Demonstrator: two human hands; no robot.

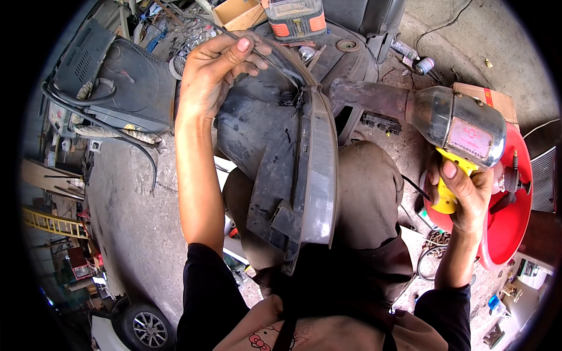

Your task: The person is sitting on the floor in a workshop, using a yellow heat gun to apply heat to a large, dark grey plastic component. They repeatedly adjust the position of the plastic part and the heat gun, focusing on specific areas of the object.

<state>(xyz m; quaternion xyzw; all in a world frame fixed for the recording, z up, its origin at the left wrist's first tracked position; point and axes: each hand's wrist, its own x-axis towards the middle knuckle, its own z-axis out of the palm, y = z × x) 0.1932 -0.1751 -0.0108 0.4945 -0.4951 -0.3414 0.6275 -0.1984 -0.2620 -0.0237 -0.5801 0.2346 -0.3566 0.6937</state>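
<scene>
Dark plastic panel (319, 175): curved, over the lap (369, 181), long axis running away from the body; left hand (211, 76) nearer its far end.
Thin dark rod (281, 69): pinched in the left fingers, slanting rightward to the panel.
Heat gun (433, 117): wrapped by the right hand's (468, 196) fingers, nozzle (369, 96) aimed left at the panel.
Red basin (515, 228): beside the right hand, metal fitting (514, 180) inside.
Cardboard box (237, 14): beyond the left hand, contents unclear.

We are seeing a spoked wheel (150, 329) at lower left, a yellow ladder (55, 223) above it, and a red basin (523, 216) sitting at right.
</scene>
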